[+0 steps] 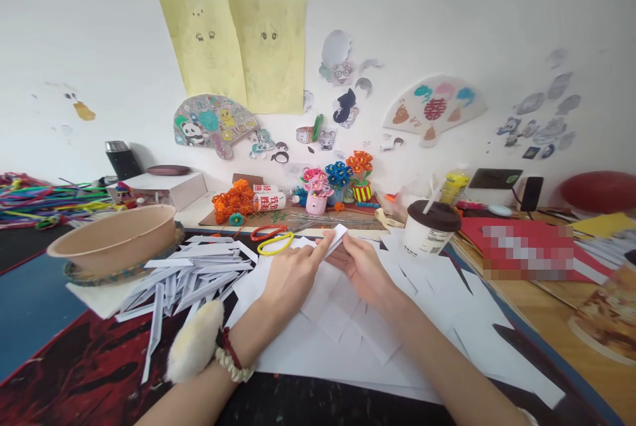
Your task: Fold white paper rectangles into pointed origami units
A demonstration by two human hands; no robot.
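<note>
Head view: both your hands on one paper slip (336, 236).
Your left hand (291, 275) and right hand (365, 270) each pinch the paper slip at mid-table, just above loose sheets (348, 340). Left: pile of folded strips (191, 277), bowl (116, 237). Far: scissors (271, 238). Right: cup (430, 227).

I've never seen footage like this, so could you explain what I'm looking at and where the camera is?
No machine here: one camera, worn on a person's head, looks down at their own bare hands. The left hand and right hand pinch a small folded white paper between them, above loose white sheets. Left of them lie a pile of folded paper strips and a tan bowl; to the right stands a lidded cup.
</note>
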